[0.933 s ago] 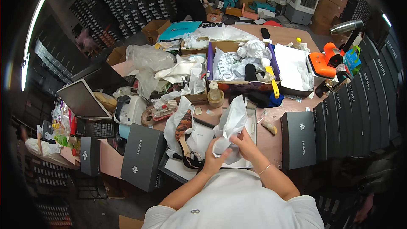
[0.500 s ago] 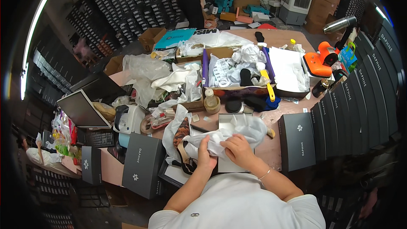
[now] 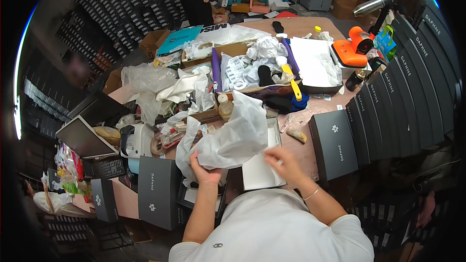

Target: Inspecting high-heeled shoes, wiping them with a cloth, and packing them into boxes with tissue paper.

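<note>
My left hand point(image 3: 206, 171) is closed on the lower end of a white translucent wrapping sheet point(image 3: 235, 133), which billows up over the table. Whether anything lies inside the wrapping cannot be made out. My right hand point(image 3: 287, 166) is apart from the sheet, over the right edge of an open shoe box point(image 3: 259, 175) with a white inside; its bent fingers are blurred by motion. Left of my left hand, more white paper point(image 3: 184, 153) covers a second open dark box point(image 3: 188, 196). The leopard-print shoe there is almost wholly hidden now.
Grey lidded shoe boxes stand at the left point(image 3: 159, 191) and right point(image 3: 332, 143), with a long row of dark boxes point(image 3: 403, 102) beyond. Ahead are a carton point(image 3: 217, 75) of crumpled paper, a yellow-handled brush point(image 3: 293, 87), a bottle point(image 3: 224, 106) and a label printer point(image 3: 138, 139). Another person stands far back.
The wrapping has spread out and risen, covering the shoe on the left. My right hand has come off it and moved slightly right. My left hand has shifted left, still holding it.
</note>
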The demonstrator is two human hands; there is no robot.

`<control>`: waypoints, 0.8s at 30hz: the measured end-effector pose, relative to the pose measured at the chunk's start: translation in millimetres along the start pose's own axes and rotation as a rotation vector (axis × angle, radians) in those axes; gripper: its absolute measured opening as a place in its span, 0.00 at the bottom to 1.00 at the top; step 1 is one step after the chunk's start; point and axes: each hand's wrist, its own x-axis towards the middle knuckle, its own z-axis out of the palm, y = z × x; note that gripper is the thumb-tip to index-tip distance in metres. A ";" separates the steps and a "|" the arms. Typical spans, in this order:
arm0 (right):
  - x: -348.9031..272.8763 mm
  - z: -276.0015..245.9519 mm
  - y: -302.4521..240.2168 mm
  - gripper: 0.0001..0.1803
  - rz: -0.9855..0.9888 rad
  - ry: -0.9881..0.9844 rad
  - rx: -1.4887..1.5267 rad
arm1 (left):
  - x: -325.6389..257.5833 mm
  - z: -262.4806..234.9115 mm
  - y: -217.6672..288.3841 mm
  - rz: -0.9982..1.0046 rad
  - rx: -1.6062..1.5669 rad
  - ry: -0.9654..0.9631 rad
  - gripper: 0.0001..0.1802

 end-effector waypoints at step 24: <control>-11.7 -28.3 42.5 0.29 0.413 -0.369 0.588 | -31.5 -9.3 6.0 -0.212 0.505 -0.257 0.29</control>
